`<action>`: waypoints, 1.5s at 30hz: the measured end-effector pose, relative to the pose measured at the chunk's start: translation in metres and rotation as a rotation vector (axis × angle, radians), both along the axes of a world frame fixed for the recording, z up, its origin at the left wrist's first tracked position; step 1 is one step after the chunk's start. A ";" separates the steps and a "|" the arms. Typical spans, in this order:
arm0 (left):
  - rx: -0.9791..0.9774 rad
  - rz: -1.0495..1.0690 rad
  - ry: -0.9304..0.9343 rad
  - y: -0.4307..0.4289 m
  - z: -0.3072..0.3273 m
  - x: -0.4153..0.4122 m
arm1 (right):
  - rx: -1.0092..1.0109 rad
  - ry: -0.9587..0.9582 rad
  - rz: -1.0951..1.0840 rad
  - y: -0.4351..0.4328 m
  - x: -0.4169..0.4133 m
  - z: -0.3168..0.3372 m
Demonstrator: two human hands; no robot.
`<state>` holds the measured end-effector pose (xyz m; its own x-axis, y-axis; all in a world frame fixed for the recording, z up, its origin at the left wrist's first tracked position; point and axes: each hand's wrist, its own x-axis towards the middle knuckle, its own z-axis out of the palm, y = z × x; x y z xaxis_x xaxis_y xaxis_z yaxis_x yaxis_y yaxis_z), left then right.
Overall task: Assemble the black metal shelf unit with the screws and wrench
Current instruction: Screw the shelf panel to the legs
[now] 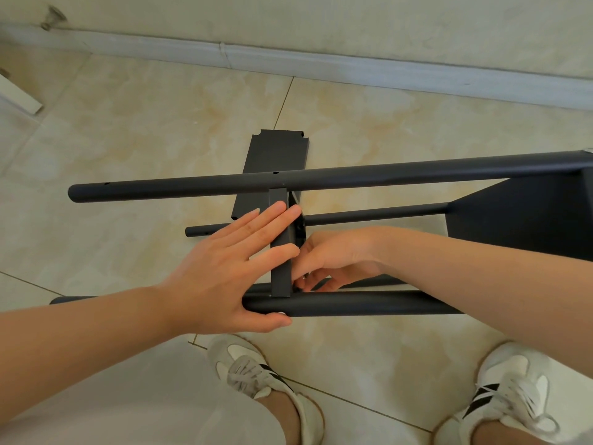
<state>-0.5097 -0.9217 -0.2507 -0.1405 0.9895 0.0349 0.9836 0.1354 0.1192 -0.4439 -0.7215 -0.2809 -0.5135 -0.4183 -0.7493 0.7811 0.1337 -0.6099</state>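
Note:
The black metal shelf unit lies on its side on the tiled floor, with a far post and a near post running left to right. A black shelf panel stands on edge between them. My left hand presses flat against the panel's left face, its thumb under the near post by a small silver screw head. My right hand reaches in behind the panel with curled fingers that pinch something small and metallic; I cannot make out what. Another shelf is fixed at the right end.
A loose black shelf panel lies flat on the floor under the far post. A lower post runs beneath. A white baseboard lines the wall ahead. My two sneakers stand just below the near post.

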 end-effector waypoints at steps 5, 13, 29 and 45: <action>-0.003 0.005 0.007 0.000 0.001 0.000 | 0.021 0.007 0.023 0.002 0.000 0.001; -0.012 0.005 0.019 0.000 0.000 0.000 | -0.005 -0.007 0.019 0.002 -0.001 -0.001; 0.004 -0.003 0.024 0.001 0.001 0.000 | -0.021 -0.006 0.041 0.005 -0.001 -0.003; -0.004 0.007 0.026 0.002 0.002 0.000 | -0.002 -0.005 0.072 0.001 -0.008 -0.006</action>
<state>-0.5096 -0.9200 -0.2484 -0.1463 0.9886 0.0350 0.9854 0.1426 0.0927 -0.4524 -0.7206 -0.2874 -0.4779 -0.4557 -0.7510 0.7727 0.1887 -0.6061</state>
